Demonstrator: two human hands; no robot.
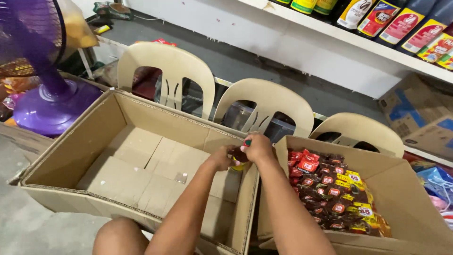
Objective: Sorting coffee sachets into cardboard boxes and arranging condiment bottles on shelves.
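Observation:
My left hand [222, 157] and my right hand [257, 147] meet over the right wall of a large open cardboard box [71, 156]. Between them they hold a small dark bottle [239, 158] with a yellow label; its green and red cap shows by my right fingers. Both hands are closed around it and most of the bottle is hidden. The big box is bare inside except for a small scrap on its bottom flaps. Beside it on the right stands a second cardboard box [406, 198] packed with several red and yellow sachets [330, 189].
Three beige plastic chairs [165, 71] stand behind the boxes. A purple fan [42, 94] sits at the left. A white shelf [358, 42] above holds several bottles and pouches. More cartons [415, 113] lie at the right. My bare knee [118, 236] shows at the bottom.

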